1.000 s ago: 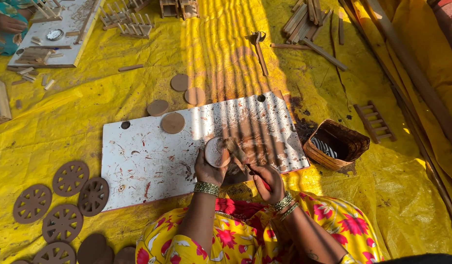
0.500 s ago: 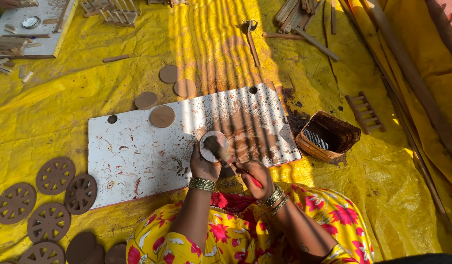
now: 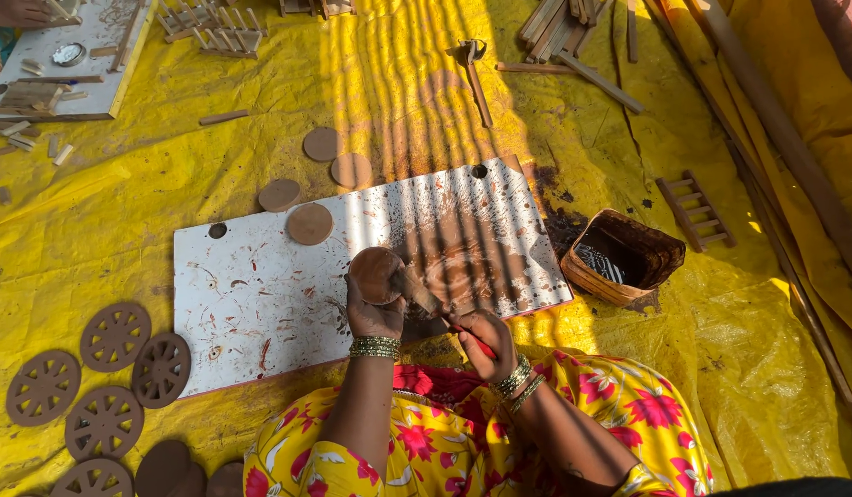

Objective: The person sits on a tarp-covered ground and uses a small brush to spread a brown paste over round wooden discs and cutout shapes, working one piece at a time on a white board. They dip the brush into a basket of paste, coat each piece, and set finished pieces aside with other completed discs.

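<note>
My left hand [image 3: 375,317] holds a round wooden disc [image 3: 374,274] above the white stained board [image 3: 251,294]; the disc face looks brown. My right hand [image 3: 481,339] grips a red-handled paintbrush [image 3: 444,313] whose bristle end touches the disc's right edge. Both wrists wear bangles. A plain brown disc [image 3: 310,224] lies on the board near its top edge.
Spoked brown wheels [image 3: 115,336] lie on the yellow sheet at lower left. Loose discs [image 3: 351,170] sit beyond the board. A small brown container [image 3: 619,258] stands right of it. Wooden sticks [image 3: 573,28], a small ladder piece [image 3: 695,210] and another person's board [image 3: 53,64] lie farther off.
The disc face has gone from pale to brown under the brush. Both hands stayed over the board's lower edge while the view shifted slightly.
</note>
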The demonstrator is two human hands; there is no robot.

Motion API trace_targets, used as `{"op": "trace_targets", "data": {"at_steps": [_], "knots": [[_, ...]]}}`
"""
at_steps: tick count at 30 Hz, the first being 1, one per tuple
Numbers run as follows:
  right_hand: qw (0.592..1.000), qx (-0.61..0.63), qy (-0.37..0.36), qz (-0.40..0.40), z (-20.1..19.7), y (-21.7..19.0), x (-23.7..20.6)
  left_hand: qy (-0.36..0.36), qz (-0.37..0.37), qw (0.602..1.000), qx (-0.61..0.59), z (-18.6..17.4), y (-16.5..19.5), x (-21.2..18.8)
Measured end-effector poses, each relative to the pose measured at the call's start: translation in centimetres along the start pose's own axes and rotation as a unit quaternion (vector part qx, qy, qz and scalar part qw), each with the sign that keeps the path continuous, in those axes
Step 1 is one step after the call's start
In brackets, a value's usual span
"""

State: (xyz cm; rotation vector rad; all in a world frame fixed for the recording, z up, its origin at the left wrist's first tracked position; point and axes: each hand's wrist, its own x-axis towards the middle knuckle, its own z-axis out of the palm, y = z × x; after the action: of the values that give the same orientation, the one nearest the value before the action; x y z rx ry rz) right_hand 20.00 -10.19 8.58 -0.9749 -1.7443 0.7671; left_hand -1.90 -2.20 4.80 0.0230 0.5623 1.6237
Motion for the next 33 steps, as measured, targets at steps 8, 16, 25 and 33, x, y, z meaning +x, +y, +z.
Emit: {"op": "trace_targets", "data": {"at_steps": [8,16,25,33], "knots": [[0.998,-0.017,-0.048,0.03,1.1,1.5,-2.0,0.047,0.029,0.998,-0.029,-1.6,0.0,0.7],[0.998,-0.012,0.049,0.028,-0.3,3.3,-0.9,-0.012,0.029,0.999,0.041,-4.0,-1.4,2.2],[0.971,0.112,0.054,0.204,-1.9,2.5,-0.2,0.0,0.093,0.678,0.729,-7.2,-5.6,1.3],[0.974,-0.019,0.077,0.211,-2.2,2.9,0.2,0.017,0.073,0.662,0.746,-6.5,-4.9,1.0]]}}
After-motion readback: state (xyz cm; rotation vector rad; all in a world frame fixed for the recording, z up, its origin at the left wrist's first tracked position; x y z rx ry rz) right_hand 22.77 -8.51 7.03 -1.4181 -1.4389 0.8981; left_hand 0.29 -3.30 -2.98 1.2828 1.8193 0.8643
